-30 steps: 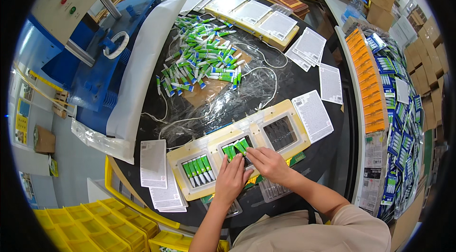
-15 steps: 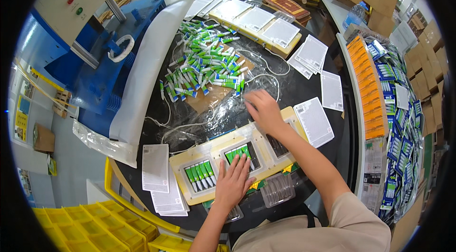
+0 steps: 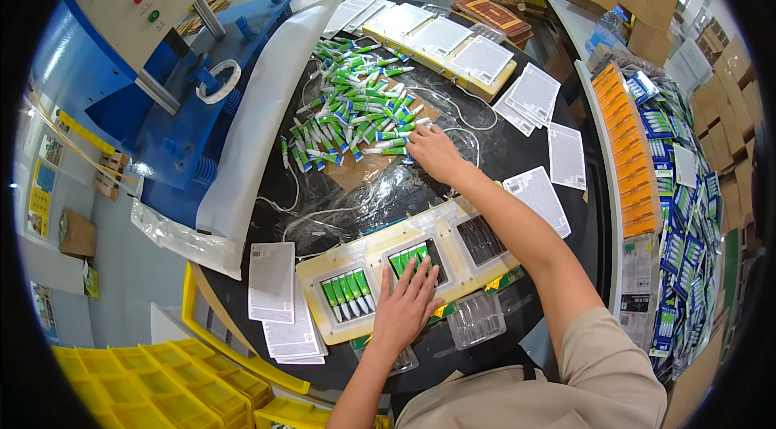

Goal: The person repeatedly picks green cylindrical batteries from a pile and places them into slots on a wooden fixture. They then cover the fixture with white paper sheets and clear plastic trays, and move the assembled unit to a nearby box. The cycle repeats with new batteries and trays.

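A pale yellow tray with three windows (image 3: 373, 261) lies in front of me. Its left window holds several small green-and-white tubes (image 3: 347, 295), side by side. My left hand (image 3: 406, 305) rests with fingers spread on the middle window, partly covering the green tubes (image 3: 410, 257) there. The right window (image 3: 480, 240) shows a clear blister with no tubes in it. Beyond the tray, my right hand (image 3: 437, 156) is at the right edge of a heap of loose tubes (image 3: 356, 102), fingers curled onto the tube ends; its fingertips are partly hidden.
A second yellow tray (image 3: 440, 65) covered with white cards stands at the back. White cards (image 3: 272, 282) lie left of the near tray, others (image 3: 566, 156) to the right. Clear blisters (image 3: 477, 321) sit at the near edge. A blue press (image 3: 186, 118) stands left; packed blisters (image 3: 683, 243) fill the right side.
My right hand has moved away from above the tray, forward and slightly left, to the tube heap. My left hand stays on the middle window.
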Available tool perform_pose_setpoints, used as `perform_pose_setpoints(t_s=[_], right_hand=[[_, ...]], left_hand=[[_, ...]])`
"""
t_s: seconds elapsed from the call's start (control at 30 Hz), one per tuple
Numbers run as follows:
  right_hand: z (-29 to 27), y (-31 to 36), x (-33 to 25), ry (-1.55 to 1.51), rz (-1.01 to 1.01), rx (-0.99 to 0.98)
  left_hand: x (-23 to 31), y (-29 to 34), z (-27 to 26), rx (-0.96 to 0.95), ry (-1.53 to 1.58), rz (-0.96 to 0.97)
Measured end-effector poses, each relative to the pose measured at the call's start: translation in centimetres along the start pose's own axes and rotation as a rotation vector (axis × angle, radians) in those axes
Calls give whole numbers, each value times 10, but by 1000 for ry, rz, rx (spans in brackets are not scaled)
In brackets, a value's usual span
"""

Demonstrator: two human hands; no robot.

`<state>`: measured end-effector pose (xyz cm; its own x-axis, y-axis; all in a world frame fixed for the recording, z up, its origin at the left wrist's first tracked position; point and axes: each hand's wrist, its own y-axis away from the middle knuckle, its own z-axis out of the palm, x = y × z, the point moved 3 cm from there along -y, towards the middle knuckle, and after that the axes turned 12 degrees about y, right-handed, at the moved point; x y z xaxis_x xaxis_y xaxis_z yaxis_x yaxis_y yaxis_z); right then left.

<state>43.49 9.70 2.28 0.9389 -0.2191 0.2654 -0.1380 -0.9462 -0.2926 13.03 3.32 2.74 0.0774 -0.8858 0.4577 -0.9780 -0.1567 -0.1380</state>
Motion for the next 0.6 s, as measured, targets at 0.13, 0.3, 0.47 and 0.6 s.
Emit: perform_pose_setpoints(t_s=[0.13,0.3,0.47,0.6], right_hand=[[-42,29,-7,-241,101,156],[-105,139,-47,-789,448,12],[-122,182,-88,-816,449,205],[-117,181,-111,-322,10,275]], left_hand=[[1,0,1,-11,-34,-1],[-2,0,6,-2,16,-27],[-3,2,7,41,41,-21],[-3,1,8,36,41,-30]])
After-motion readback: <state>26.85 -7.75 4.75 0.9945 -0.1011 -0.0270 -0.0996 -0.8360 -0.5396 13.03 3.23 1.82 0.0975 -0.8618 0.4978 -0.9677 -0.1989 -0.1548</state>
